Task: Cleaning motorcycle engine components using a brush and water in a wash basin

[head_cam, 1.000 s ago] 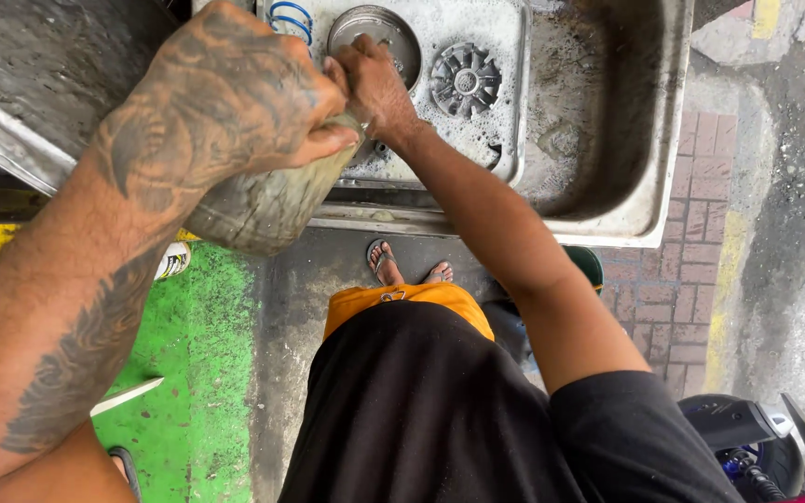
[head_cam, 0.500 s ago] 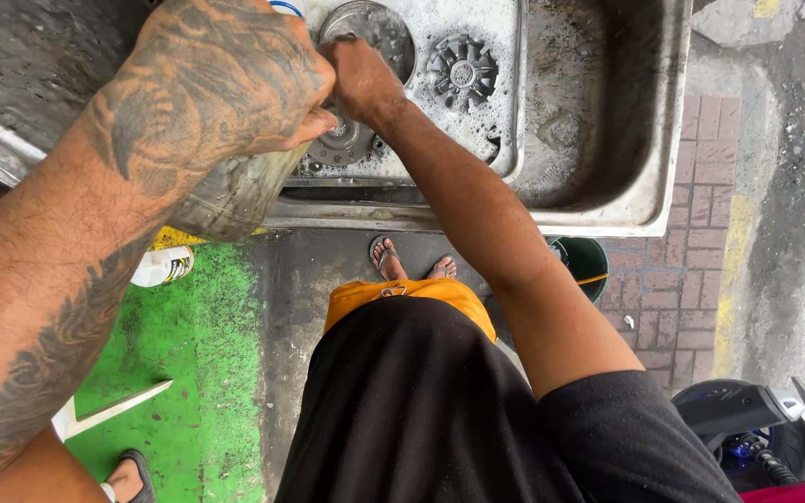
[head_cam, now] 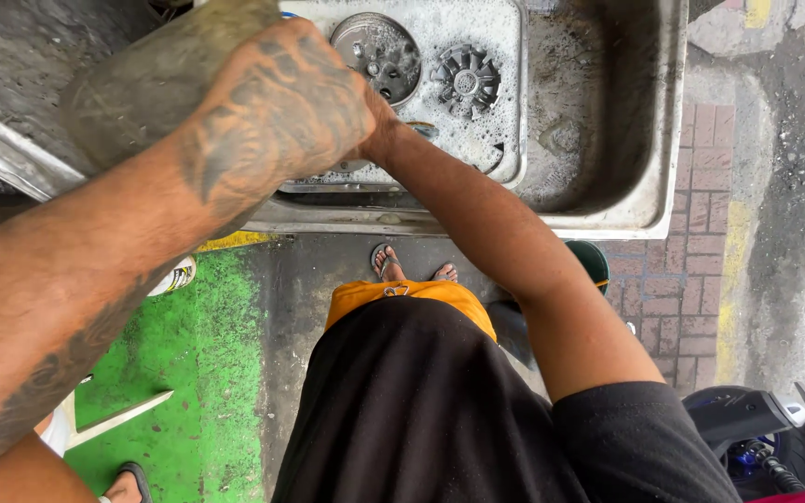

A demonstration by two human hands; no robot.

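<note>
R hand (head_cam: pixel 376 119) mostly hidden behind L hand (head_cam: pixel 277 116); only wrist + heel of palm visible, fingers out of sight, so grip can't be told. Sits just above soapy water in grey rectangular metal sink tray (head_cam: pixel 505 102), near edge of partly hidden grey metal disc (head_cam: pixel 351 168).

L hand clenched around dirty grey-green cylindrical container (head_cam: pixel 156 88), tilted, upper end cut off by frame top, lower part covered by tattooed hand + forearm. Container held over L side of tray, above worn metal counter (head_cam: pixel 11 65).

In tray, w/ suds: round grey metal cap w/ small holes (head_cam: pixel 376 56), just beside it a grey finned round metal part (head_cam: pixel 464 79). Blue ring at tray's top edge barely visible, mostly occluded.

Below: black shirt, orange shorts (head_cam: pixel 407 298), sandalled feet (head_cam: pixel 412 265) on grey pavement. Green painted floor patch (head_cam: pixel 188 373) at L. Dark green bucket (head_cam: pixel 593 265) half hidden behind R arm. Scooter part (head_cam: pixel 747 428) cut off bottom R.
</note>
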